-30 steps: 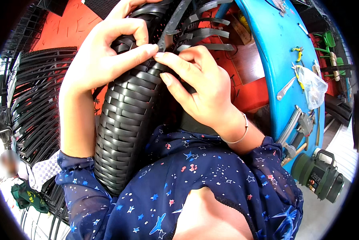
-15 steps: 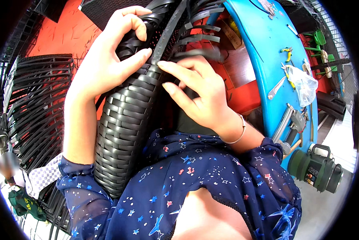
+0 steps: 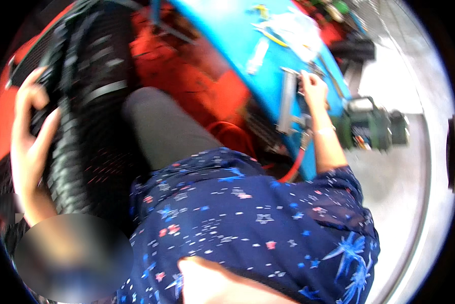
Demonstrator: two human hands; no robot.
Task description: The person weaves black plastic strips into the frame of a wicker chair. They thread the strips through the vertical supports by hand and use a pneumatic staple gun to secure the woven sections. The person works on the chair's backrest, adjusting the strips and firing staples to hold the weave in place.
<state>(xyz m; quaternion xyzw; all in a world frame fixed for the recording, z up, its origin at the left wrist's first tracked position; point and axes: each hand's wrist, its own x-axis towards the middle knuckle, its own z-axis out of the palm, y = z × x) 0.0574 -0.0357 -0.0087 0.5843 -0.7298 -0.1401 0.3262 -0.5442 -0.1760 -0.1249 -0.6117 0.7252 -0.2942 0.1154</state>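
Observation:
A black woven wicker piece [image 3: 68, 162] stands along my left side, its braided edge blurred by motion. My left hand [image 3: 32, 119] curls round its outer edge, fingers bent on the far part and thumb on the near part. A pale flat strip end [image 3: 107, 90] sticks out of the weave. Out to the right, my right hand [image 3: 313, 90] is closed round the handle of a staple gun [image 3: 288, 101] with a long silver magazine, lying at the edge of the blue table [image 3: 220, 38]. A red hose [image 3: 294, 166] hangs just below the tool.
Yellow-handled pliers [image 3: 273, 36] and a clear plastic bag [image 3: 298, 33] lie farther back on the table. A dark green flask [image 3: 369, 129] with a carrying handle is beside the right forearm. My grey-trousered leg [image 3: 169, 126] extends over the red floor covering [image 3: 197, 73].
My right hand has left the woven strips and moved right to the staple gun. The view has swung right; the woven piece and my left hand now appear farther left.

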